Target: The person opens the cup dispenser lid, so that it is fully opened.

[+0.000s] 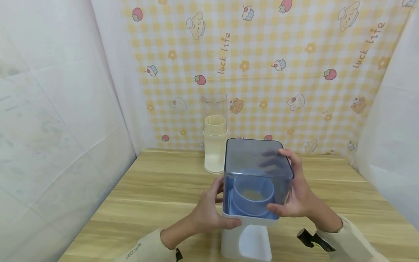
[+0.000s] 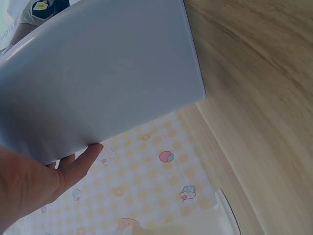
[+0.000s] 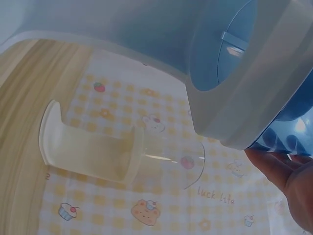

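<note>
A dispenser-like container stands before me: a see-through blue box [image 1: 255,158] with a rounded square top, set on a white base [image 1: 230,242]. Inside the box a round ring-shaped part shows through the blue wall. My left hand [image 1: 209,213] grips the upper left of the white base, its thumb along the front edge and its fingers at the side. The right hand [image 1: 299,196] holds the blue box on its right side, thumb across the front and fingers spread behind the far edge. In the right wrist view, the base's white top plate [image 3: 234,107] has a round opening.
Behind the blue box, a cream cylinder [image 1: 214,153] with a clear upper tube [image 1: 214,105] stands at the back of the wooden table [image 1: 157,189]. A checked yellow cloth [image 1: 262,43] hangs behind it. White sheets [image 1: 65,109] close off both sides.
</note>
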Action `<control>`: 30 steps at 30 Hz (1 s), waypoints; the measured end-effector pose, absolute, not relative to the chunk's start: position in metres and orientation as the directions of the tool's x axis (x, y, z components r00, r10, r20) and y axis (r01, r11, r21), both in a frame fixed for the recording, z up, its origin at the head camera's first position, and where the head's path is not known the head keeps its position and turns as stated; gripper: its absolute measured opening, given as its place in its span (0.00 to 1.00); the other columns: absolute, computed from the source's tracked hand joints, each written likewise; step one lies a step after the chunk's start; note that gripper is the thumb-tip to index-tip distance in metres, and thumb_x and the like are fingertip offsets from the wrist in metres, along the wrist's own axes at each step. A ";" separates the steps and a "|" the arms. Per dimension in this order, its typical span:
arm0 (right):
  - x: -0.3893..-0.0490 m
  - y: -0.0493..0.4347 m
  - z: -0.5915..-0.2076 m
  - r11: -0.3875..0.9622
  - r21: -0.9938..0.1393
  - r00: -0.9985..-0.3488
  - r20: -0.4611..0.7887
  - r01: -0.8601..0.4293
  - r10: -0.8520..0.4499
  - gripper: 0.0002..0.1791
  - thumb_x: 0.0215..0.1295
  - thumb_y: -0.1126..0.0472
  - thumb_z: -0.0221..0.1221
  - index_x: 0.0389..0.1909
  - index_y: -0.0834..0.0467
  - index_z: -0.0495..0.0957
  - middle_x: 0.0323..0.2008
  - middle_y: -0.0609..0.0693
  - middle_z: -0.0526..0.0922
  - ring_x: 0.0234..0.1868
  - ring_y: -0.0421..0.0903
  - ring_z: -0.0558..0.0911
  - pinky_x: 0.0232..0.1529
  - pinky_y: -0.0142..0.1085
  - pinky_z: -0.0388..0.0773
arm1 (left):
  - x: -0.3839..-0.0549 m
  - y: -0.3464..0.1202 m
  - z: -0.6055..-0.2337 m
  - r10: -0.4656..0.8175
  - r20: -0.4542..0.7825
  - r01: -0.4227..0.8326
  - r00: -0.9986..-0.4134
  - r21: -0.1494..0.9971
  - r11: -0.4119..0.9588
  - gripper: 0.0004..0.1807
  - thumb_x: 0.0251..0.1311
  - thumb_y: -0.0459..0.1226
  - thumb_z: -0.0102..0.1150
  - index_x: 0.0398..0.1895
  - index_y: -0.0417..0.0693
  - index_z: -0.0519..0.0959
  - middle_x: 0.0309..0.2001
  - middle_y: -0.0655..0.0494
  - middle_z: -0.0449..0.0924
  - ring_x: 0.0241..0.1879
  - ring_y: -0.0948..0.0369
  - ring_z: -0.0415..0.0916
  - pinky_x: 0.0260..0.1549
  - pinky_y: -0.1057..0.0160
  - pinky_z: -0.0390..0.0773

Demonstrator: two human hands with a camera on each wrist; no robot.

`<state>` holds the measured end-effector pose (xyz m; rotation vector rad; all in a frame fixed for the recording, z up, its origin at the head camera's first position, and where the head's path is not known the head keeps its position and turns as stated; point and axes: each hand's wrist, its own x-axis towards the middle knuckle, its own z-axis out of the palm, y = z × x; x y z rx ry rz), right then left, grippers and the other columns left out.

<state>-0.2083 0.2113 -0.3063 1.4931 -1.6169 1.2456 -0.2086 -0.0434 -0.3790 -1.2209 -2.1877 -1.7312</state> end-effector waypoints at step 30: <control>-0.206 0.209 -0.303 -0.052 -0.148 -0.118 0.921 -0.988 -0.370 0.57 0.51 0.44 0.72 0.65 0.74 0.48 0.65 0.60 0.65 0.59 0.48 0.72 0.58 0.33 0.70 | -0.205 -0.043 -0.380 0.509 0.550 0.652 -0.662 0.757 0.030 0.56 0.41 0.49 0.76 0.75 0.60 0.55 0.60 0.53 0.76 0.56 0.55 0.76 0.43 0.58 0.82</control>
